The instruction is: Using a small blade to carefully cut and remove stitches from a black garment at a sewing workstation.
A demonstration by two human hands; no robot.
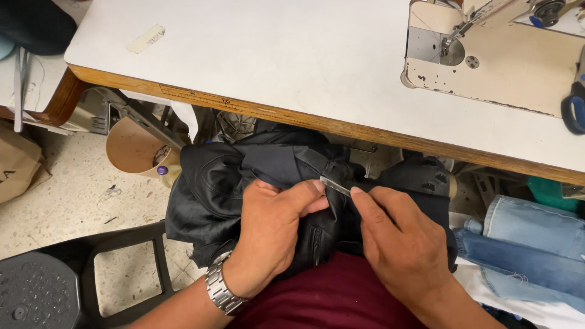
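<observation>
head view: a black leather garment (213, 189) lies bunched on the person's lap, near the white table (292, 55) edge. the left hand (271, 234) presses down on it, fingers curled and pinching a fold against a small metal blade (335, 186). the right hand (402, 244) grips that blade from the right, its fingers closed on it, just above the leather. a sewing machine (493, 55) stands far right, folded jeans (530, 244) lie to the right

Sewing workshop: industrial sewing machine (493, 58) on worktable (274, 61), denim pile (530, 244).
</observation>
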